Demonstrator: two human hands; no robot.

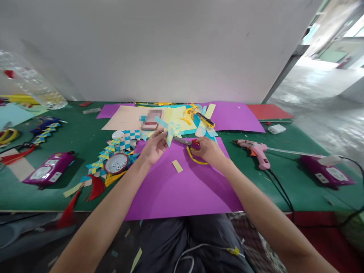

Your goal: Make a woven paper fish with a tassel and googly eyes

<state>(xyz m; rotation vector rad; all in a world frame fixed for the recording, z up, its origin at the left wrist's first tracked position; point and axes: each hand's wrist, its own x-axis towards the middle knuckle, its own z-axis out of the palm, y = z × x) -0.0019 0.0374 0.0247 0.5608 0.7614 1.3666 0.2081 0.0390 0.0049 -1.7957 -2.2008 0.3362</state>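
A small woven paper piece in light blue and pale yellow [170, 133] is pinched in the left hand [157, 145], raised over the purple sheet [182, 189]. It tapers to a point at its lower end, and a light-blue strip sticks out from it toward the upper left. A pair of metal scissors with red and yellow handles [184, 141] is gripped in the right hand [206, 149], blades pointing left toward the woven piece. Their tips are near its lower part; whether they touch is unclear. The yellow handle loop curves out below the fingers.
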